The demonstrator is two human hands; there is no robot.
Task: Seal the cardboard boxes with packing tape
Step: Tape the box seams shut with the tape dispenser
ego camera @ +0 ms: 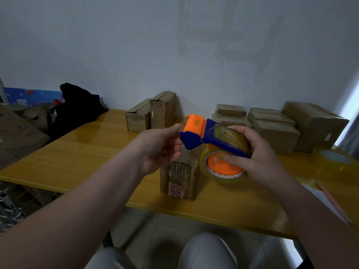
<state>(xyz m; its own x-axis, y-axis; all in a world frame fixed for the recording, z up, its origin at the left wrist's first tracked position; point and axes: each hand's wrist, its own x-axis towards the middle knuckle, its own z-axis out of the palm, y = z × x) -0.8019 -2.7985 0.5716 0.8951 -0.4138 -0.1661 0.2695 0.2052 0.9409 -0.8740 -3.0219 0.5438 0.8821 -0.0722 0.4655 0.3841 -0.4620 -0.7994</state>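
Note:
I hold a blue and orange tape dispenser (206,136) with a clear tape roll in the air above the yellow table (77,152). My right hand (258,152) grips the roll end, thumb on the orange hub. My left hand (161,146) touches the dispenser's orange and blue head with its fingertips. Below the dispenser stands a small cardboard box (180,177) with a red-lettered label, near the table's front edge; its top is partly hidden by my hands.
Two upright boxes (151,115) stand at the back by the wall. Several stacked boxes (275,129) fill the back right. A spare tape roll (334,162) lies at the right. A black bag (71,111) sits left; paper and a pencil (330,199) lie near the right front edge.

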